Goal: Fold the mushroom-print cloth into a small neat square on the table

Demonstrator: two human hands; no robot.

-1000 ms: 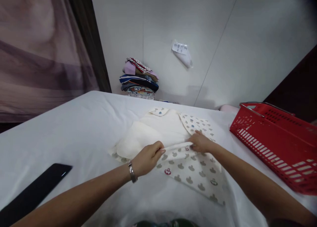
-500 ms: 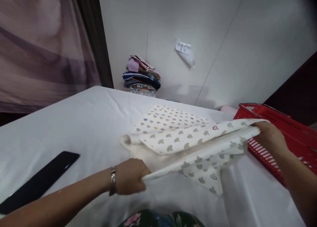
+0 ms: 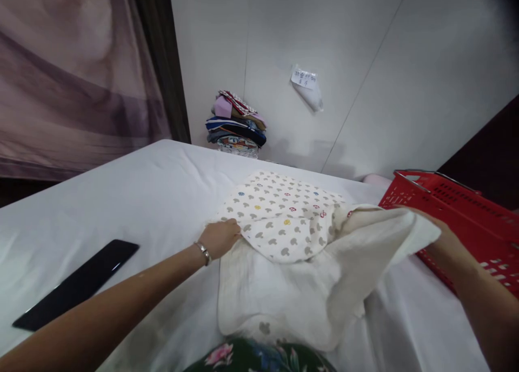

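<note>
A white cloth (image 3: 279, 242) with small grey, red, yellow and blue prints lies partly folded on the white-covered surface. Its plain inner side shows at the front, where it hangs towards my lap. My left hand (image 3: 221, 237), with a silver bracelet at the wrist, is closed in a pinch on the cloth's left fold. On the right, my right hand (image 3: 438, 237) holds up the cloth's other side. The raised fabric covers most of that hand's fingers. What kind of cloth article it is, I cannot tell.
A red plastic basket (image 3: 466, 210) stands at the right edge. Folded clothes (image 3: 237, 126) are stacked by the wall at the back. A flat black glossy object (image 3: 77, 285) lies at left on the white sheet (image 3: 162, 193). A paper note (image 3: 304, 80) hangs on the wall.
My left hand has moved up and away from me to the fold. The near part of the cloth has dropped open towards my lap, showing its plain side. My right hand still holds the right side.
</note>
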